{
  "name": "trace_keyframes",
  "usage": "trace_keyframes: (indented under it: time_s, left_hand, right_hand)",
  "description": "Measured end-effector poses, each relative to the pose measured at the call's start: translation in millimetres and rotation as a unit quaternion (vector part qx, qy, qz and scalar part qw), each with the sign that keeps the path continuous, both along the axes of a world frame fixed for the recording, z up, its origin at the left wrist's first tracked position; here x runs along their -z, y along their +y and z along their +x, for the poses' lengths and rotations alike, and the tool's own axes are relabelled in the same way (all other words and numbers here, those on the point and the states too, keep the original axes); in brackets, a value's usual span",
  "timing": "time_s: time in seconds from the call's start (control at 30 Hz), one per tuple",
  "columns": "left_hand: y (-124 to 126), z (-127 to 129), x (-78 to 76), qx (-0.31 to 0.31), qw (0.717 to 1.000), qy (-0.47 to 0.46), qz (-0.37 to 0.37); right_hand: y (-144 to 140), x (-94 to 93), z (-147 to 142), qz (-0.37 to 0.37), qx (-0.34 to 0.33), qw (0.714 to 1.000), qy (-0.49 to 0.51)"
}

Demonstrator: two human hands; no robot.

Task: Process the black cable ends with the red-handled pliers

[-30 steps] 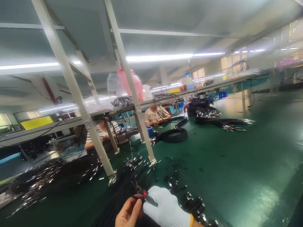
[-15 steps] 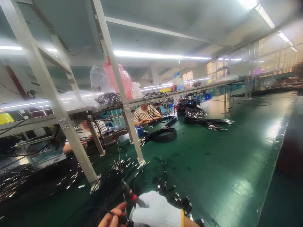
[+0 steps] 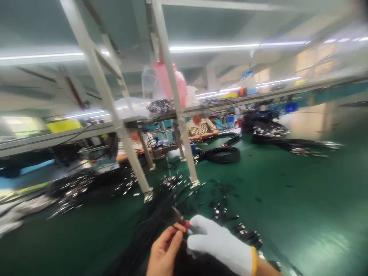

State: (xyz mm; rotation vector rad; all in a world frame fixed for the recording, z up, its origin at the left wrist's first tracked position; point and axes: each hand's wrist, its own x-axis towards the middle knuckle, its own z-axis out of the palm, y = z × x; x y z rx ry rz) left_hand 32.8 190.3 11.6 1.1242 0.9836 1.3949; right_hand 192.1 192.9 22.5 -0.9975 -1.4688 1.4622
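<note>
Two hands meet at the bottom edge of the frame over a green table [image 3: 287,207]: the bare left hand [image 3: 163,253] and the right hand [image 3: 218,243] in a white glove with a yellow cuff. Both are closed, close together, on one thin black cable end [image 3: 179,219] with a small red band, the left pinching it between thumb and fingertips, the gloved right clamped just beside. The cable end's long axis runs diagonally, its tip pointing up and to the left, away from the wearer, with the red band next to the fingers. Under and ahead of the hands lies one dark bundle of black cables [image 3: 149,230] running away toward two white frame posts [image 3: 184,126] that stand on the table and carry an upper shelf. Small black-and-metal connectors [image 3: 247,235] are scattered just right of the glove; their count cannot be told through the blur. Farther off, one coil of black cable [image 3: 221,155] lies on the table, and two seated people in striped shirts [image 3: 201,128] work at the far side. One pink bag [image 3: 169,82] sits on the shelf.
</note>
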Motion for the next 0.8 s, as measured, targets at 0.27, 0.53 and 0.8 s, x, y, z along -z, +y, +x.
trace_keyframes:
  time_s: [0.27, 0.53, 0.8]
  left_hand:
    - [-11, -5, -21.3, -0.017, 0.995, -0.096, -0.009]
    - [-7, -14, -22.5, -0.091, 0.988, -0.125, 0.0]
    - [-8, -14, -22.7, -0.107, 0.988, -0.112, 0.017]
  right_hand:
    - [-8, 3.4, 18, 0.089, 0.089, 0.986, -0.106]
    - [3, 26.2, 17, 0.555, 0.323, 0.665, -0.381]
    - [-5, 30.5, 7, 0.565, 0.333, 0.634, -0.41]
